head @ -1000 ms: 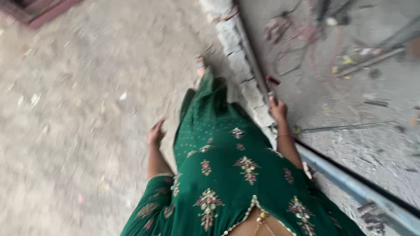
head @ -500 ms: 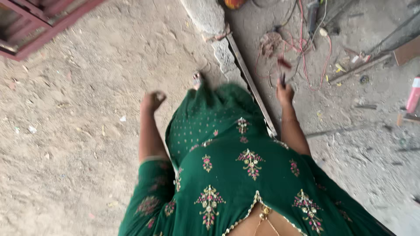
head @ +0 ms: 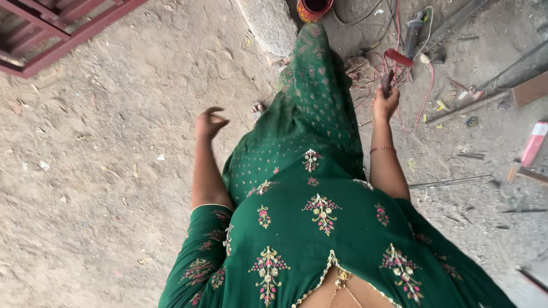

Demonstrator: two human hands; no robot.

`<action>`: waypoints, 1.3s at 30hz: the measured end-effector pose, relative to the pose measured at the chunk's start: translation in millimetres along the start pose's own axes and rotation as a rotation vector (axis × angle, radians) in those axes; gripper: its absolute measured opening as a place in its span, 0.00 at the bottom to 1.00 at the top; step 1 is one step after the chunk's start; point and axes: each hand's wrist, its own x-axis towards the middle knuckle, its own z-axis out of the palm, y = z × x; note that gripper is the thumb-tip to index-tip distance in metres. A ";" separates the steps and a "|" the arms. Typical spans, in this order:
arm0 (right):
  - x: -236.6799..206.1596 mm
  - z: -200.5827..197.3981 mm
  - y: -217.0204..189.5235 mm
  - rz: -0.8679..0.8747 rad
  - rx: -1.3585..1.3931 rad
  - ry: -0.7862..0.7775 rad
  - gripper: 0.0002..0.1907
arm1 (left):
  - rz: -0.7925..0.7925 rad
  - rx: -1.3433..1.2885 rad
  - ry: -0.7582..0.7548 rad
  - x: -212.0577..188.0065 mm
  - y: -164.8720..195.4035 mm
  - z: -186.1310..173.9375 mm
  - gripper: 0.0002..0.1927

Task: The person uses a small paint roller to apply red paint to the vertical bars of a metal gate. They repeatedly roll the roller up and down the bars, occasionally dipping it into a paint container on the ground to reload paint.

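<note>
Head view, looking straight down your green embroidered dress [head: 319, 217] to a dusty concrete floor [head: 103, 188].

Packages and labelled things: a long, flat red-and-white box [head: 534, 144] lies on the floor well to the right of your right hand, tilted, its pale end uppermost. A round red-and-yellow container [head: 313, 8] stands at the top edge, ahead of your right hand and to its left, beside a grey stone block [head: 268, 24].

Right hand [head: 386, 101]: your fingers are clenched around a small dark tool [head: 386, 82] whose upper end projects above the fist; what kind of tool it is cannot be told. A thin bangle [head: 382, 149] sits on the wrist below. Just ahead of this hand, a tangle of red cable [head: 425, 91] spreads over the floor, with a red-handled tool [head: 399, 57] and an angle grinder [head: 413, 31] lying near it. To the right of the hand lie a metal bar [head: 465, 107] and a brown board [head: 531, 88].

Left hand [head: 209, 122]: your fingers are loosely curled, the palm partly closed, holding nothing and touching nothing. It hangs above bare floor, well apart from the tools. Far ahead and to its left runs a red-painted metal frame [head: 68, 34].
</note>
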 end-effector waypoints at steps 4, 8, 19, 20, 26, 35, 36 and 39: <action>75.9 15.7 -0.1 -0.192 -0.259 -0.012 0.22 | -0.186 -0.282 0.184 2.9 -8.3 4.0 0.27; 165.8 35.7 6.8 -0.157 -0.916 -0.114 0.23 | -0.393 -0.638 0.622 12.4 10.7 39.3 0.16; 361.3 86.0 76.2 -0.469 -0.978 -0.415 0.23 | -0.473 -0.193 0.280 127.4 99.2 161.4 0.19; 373.1 91.5 85.6 -0.485 -1.010 -0.472 0.23 | -0.440 -0.135 0.193 148.3 105.2 172.0 0.17; 432.8 150.5 149.9 -0.343 -1.065 -0.647 0.20 | -0.289 -0.240 -0.059 265.8 154.3 259.3 0.20; 507.6 255.0 281.3 -0.558 -1.053 -0.695 0.17 | -0.805 -0.041 -0.307 354.5 60.7 390.4 0.35; 516.2 261.1 296.3 -0.538 -1.055 -0.710 0.16 | -0.872 0.028 -0.439 353.1 48.6 401.9 0.41; 538.6 278.3 339.3 -0.503 -1.146 -0.764 0.16 | -0.822 -0.005 -0.416 346.5 37.4 438.7 0.38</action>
